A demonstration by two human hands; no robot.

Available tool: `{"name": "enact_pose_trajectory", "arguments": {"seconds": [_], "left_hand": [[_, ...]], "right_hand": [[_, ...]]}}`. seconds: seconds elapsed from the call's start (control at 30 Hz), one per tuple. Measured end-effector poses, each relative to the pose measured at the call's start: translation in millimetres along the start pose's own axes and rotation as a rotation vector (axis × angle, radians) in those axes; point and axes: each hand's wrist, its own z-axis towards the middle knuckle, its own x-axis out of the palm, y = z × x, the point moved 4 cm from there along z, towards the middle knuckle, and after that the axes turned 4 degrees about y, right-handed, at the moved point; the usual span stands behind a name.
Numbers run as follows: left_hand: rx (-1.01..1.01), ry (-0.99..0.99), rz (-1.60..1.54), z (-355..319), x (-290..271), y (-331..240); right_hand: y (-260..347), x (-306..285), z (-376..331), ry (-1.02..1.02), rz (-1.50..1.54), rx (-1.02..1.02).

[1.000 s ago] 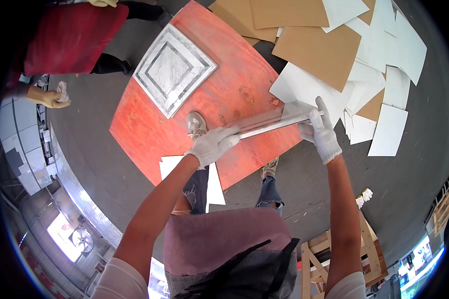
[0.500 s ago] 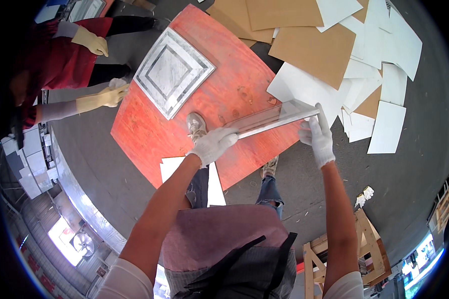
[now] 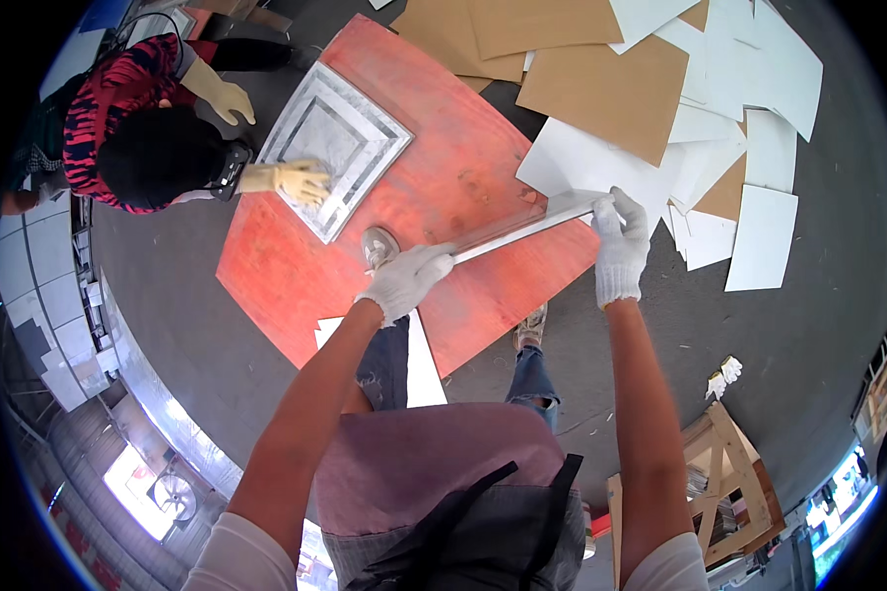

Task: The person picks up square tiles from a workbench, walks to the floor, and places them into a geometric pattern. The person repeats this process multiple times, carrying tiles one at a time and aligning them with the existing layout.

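Observation:
Both my hands wear white knit gloves and hold a thin marble tile (image 3: 522,233) between them, tilted so that its pale edge shows most. My left hand (image 3: 409,281) grips its left end, and my right hand (image 3: 621,241) grips its right end. Under it lies a red-orange wooden board (image 3: 443,177). At the board's far left rests a square marble tile (image 3: 375,128) with white and grey frame bands. A co-worker's gloved hand (image 3: 304,182) touches that tile's left part; the other gloved hand (image 3: 229,100) is off the board.
White and brown sheets (image 3: 611,89) lie scattered on the floor at the far right. A wooden crate frame (image 3: 724,483) stands near right, with loose white gloves (image 3: 724,376) beside it. The co-worker (image 3: 158,148) bends in from the left. White sheet pieces (image 3: 424,369) lie by my legs.
The co-worker has leaned in over the board's left side and put a hand on the square tile. My held tile has turned more edge-on and shifted slightly left.

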Motion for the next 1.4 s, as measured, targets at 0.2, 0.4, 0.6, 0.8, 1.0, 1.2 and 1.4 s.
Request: {"name": "enact_pose_trajectory", "arguments": {"seconds": [0.2,0.4,0.6,0.8,1.0,1.2,1.4], "left_hand": [[0.042,-0.035,0.111,1.8,2.5,13.9],[0.005,-0.048,-0.009,2.5,5.2,15.9],[-0.105,0.093,0.014,-2.4,-1.3,-12.5],[0.012,-0.034,0.03,-4.0,18.7,11.6],[0.027,-0.07,0.071,-1.1,18.4,27.4],[0.051,-0.176,0.115,-5.0,16.6,11.5],[-0.017,-0.191,0.213,-16.1,26.4,-0.8]], "right_hand": [[-11.6,-0.5,4.0,-0.024,0.062,-0.034],[1.5,-15.7,-5.4,0.044,-0.109,-0.034],[11.2,-13.6,-9.4,0.028,-0.013,0.26],[6.8,-11.6,-20.2,0.021,0.091,0.574],[-37.2,-78.6,-67.5,-0.045,0.048,0.674],[-72.6,-116.8,-96.2,-0.087,0.029,0.764],[-64.0,-108.1,-91.9,-0.018,-0.053,0.753]]}}
